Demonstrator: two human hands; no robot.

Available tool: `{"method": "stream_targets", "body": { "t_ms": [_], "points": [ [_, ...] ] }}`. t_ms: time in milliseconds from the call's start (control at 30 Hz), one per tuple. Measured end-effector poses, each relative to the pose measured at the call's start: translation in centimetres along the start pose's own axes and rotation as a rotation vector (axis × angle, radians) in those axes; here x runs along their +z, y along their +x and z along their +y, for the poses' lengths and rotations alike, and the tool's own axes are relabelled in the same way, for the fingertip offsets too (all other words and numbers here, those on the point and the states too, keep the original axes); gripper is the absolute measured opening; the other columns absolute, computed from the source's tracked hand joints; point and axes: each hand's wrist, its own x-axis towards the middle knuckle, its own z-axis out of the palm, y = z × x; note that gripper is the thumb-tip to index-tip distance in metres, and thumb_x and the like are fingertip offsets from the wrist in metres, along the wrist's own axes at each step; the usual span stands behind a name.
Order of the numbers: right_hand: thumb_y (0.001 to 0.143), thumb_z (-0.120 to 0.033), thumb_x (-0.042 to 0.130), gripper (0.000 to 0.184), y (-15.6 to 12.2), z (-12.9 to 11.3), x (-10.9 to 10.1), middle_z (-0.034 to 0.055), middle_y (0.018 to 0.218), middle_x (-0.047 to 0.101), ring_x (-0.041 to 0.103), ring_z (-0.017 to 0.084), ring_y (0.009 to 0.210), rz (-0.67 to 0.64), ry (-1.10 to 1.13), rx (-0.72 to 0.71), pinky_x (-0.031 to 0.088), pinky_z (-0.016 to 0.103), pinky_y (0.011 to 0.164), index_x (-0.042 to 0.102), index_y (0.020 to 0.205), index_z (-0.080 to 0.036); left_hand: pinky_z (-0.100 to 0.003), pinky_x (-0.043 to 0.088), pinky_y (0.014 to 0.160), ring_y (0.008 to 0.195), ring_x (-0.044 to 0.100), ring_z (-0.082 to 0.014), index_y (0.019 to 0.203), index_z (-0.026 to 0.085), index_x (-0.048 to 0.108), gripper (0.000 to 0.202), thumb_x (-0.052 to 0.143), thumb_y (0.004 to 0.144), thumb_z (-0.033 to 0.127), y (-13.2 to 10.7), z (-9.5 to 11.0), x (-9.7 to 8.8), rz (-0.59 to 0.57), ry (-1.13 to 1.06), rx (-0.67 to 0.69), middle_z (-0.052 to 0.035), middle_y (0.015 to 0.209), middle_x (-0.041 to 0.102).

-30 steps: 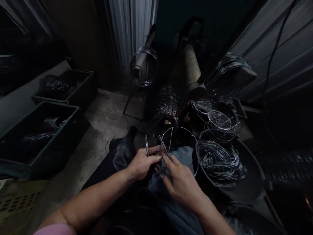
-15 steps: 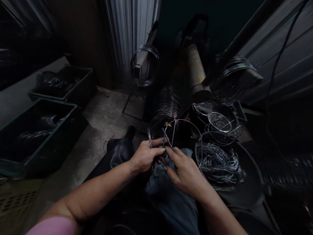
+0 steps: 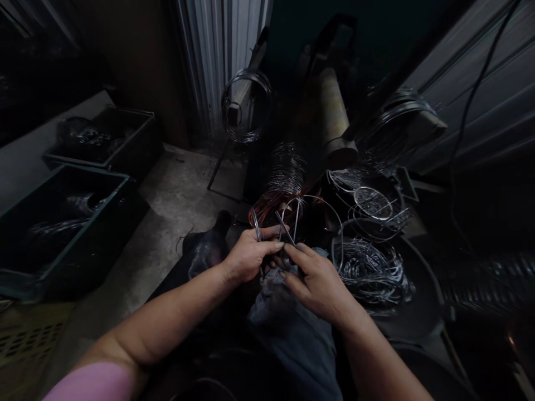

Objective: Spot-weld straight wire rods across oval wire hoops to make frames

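Observation:
My left hand (image 3: 247, 257) is closed, with thumb and forefinger pinching the lower end of a bent metal wire piece (image 3: 297, 223). Several thin wire rings (image 3: 256, 224) hang around the same hand near the base of its forefinger. My right hand (image 3: 320, 280) meets it from the right, its fingertips closed on the same bent wire. From there the wire rises in crossing straight lengths, and a wide curved loop arcs to the right. Just beyond my hands lies a long coil of wire (image 3: 286, 170); its near end glows orange. The fingertips partly hide the gripped ends.
A dark round basin (image 3: 426, 312) at right holds tangled bent wires (image 3: 371, 275). Wire hoops hang on a post (image 3: 246, 106) and on a bar at right. A thick cylinder (image 3: 334, 114) juts overhead. Green-edged bins (image 3: 98, 195) stand left, beside a yellow crate (image 3: 31, 340).
The near end of the coil now shows an orange glow that was absent earlier. My view has shifted slightly; both hands keep their grip on the wire with little movement.

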Motion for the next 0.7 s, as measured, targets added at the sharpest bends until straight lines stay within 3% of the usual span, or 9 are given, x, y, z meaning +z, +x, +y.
{"method": "stream_targets", "body": {
  "t_ms": [133, 233, 300, 367, 433, 600, 633, 700],
  "points": [
    [0.079, -0.023, 0.051, 0.050, -2.3, 0.0, -0.6, 0.0102, 0.111, 0.055, 0.051, 0.026, 0.103, 0.151, -0.060, -0.146, 0.044, 0.040, 0.086, 0.041, 0.127, -0.018, -0.021, 0.039, 0.044, 0.045, 0.057, -0.0124, 0.109, 0.012, 0.060, 0.043, 0.064, 0.066, 0.016, -0.6, 0.4, -0.7, 0.024, 0.052, -0.031, -0.0031, 0.059, 0.061],
    [0.073, -0.026, 0.058, 0.078, -4.1, -0.4, -1.4, 0.0124, 0.130, 0.041, 0.035, 0.031, 0.120, 0.030, -0.115, -0.155, 0.034, 0.049, 0.096, 0.018, 0.139, -0.016, -0.022, 0.040, 0.045, 0.048, 0.058, -0.0131, 0.107, 0.011, 0.060, 0.043, 0.065, 0.065, 0.016, -1.6, 0.4, -2.0, 0.070, 0.059, -0.032, -0.0059, 0.066, 0.063],
    [0.073, -0.022, 0.057, 0.081, -4.7, -0.5, -1.5, 0.0130, 0.131, 0.039, 0.034, 0.031, 0.120, -0.034, -0.103, -0.145, 0.033, 0.051, 0.096, 0.013, 0.141, -0.016, -0.022, 0.040, 0.046, 0.048, 0.057, -0.0115, 0.107, 0.011, 0.060, 0.042, 0.066, 0.065, 0.015, -2.4, 0.3, -3.1, 0.113, 0.051, -0.018, -0.0051, 0.066, 0.063],
    [0.075, -0.022, 0.056, 0.073, -5.0, -0.4, -1.4, 0.0129, 0.123, 0.047, 0.043, 0.030, 0.112, 0.005, -0.054, -0.149, 0.038, 0.049, 0.091, 0.021, 0.139, -0.017, -0.022, 0.041, 0.047, 0.048, 0.057, -0.0109, 0.107, 0.011, 0.060, 0.042, 0.066, 0.066, 0.016, -3.2, 0.2, -4.2, 0.137, 0.057, -0.006, -0.0038, 0.064, 0.062],
    [0.079, -0.024, 0.054, 0.060, -5.3, 0.1, -0.9, 0.0108, 0.110, 0.055, 0.051, 0.027, 0.101, 0.133, -0.012, -0.104, 0.042, 0.046, 0.087, 0.031, 0.135, -0.019, -0.022, 0.040, 0.047, 0.048, 0.058, -0.0119, 0.108, 0.012, 0.060, 0.042, 0.065, 0.067, 0.016, -3.9, 0.1, -5.1, 0.154, 0.072, 0.000, -0.0027, 0.062, 0.060],
    [0.089, -0.021, 0.043, 0.040, -7.7, 4.1, 2.8, 0.0093, 0.102, 0.061, 0.053, 0.026, 0.103, 0.694, -0.166, 0.162, 0.040, 0.046, 0.092, 0.044, 0.128, -0.019, -0.022, 0.039, 0.047, 0.049, 0.059, -0.0129, 0.110, 0.012, 0.059, 0.042, 0.064, 0.068, 0.017, -5.0, 0.0, -6.2, 0.205, 0.075, 0.020, -0.0008, 0.059, 0.058],
    [0.090, -0.021, 0.041, 0.037, -8.4, 5.1, 3.9, 0.0103, 0.101, 0.062, 0.055, 0.025, 0.100, 0.701, -0.164, 0.182, 0.042, 0.045, 0.090, 0.047, 0.125, -0.017, -0.022, 0.039, 0.047, 0.049, 0.059, -0.0124, 0.109, 0.013, 0.059, 0.042, 0.064, 0.068, 0.017, -5.0, -0.1, -6.3, 0.209, 0.074, 0.021, -0.0007, 0.059, 0.058],
    [0.091, -0.024, 0.038, 0.034, -9.7, 7.0, 5.9, 0.0104, 0.100, 0.063, 0.058, 0.023, 0.094, 0.587, -0.119, 0.231, 0.047, 0.042, 0.084, 0.052, 0.120, -0.017, -0.021, 0.039, 0.047, 0.049, 0.058, -0.0119, 0.109, 0.013, 0.060, 0.041, 0.064, 0.068, 0.017, -5.0, -0.4, -6.4, 0.210, 0.078, 0.011, -0.0005, 0.059, 0.057]
  ]
}}
